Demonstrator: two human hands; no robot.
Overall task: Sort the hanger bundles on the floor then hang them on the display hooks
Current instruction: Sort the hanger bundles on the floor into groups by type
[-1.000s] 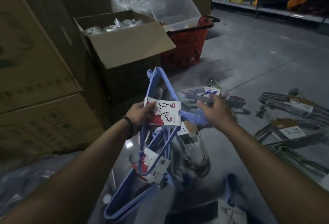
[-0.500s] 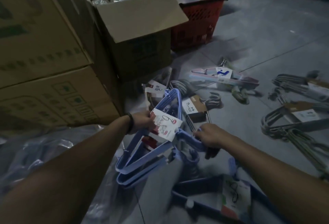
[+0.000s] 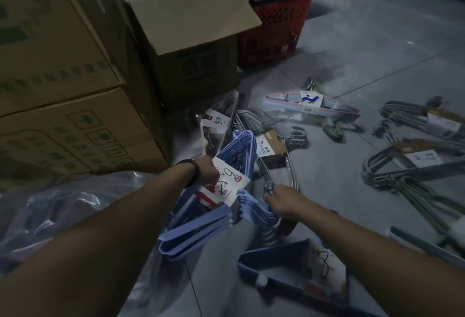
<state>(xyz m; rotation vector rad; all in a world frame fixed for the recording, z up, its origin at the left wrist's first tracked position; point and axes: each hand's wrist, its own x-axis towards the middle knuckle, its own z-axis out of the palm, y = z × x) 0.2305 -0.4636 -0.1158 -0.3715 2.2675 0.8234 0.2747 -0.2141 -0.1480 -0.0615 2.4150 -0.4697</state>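
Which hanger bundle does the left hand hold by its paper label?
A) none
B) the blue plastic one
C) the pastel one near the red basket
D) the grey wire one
B: the left hand pinches the white-and-red label on the blue hanger bundle, which the right hand also grips.

Right hand (image 3: 284, 203) fingertips hidden under blue hangers (image 3: 196, 231)
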